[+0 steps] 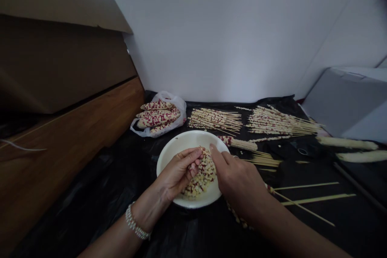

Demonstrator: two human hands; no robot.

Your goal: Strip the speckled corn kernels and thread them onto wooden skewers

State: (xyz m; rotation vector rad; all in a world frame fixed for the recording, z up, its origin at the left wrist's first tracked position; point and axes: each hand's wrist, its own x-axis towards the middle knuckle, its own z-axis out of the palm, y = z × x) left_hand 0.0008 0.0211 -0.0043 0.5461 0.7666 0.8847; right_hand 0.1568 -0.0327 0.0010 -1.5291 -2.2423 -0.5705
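Observation:
A thin wooden skewer (305,209) with corn kernels on it runs under my right hand (240,179), which is closed around it. Its tip points left over a white bowl (167,149). My left hand (178,171) is pinched at that tip, with what looks like a corn kernel between thumb and finger; the fingertips partly hide it. Loose cream and dark red corn kernels (198,185) lie in the bowl below both hands. Just behind my right hand rests a partly stripped corn cob (243,144).
Speckled corn cobs (159,119) fill a plastic bag (181,107) at back left. Two piles of kernel-threaded skewers (211,119) (269,121) lie along the wall. Bare skewers (263,159) and two stripped cobs (361,156) are at right. Black plastic sheeting (115,193) covers the surface.

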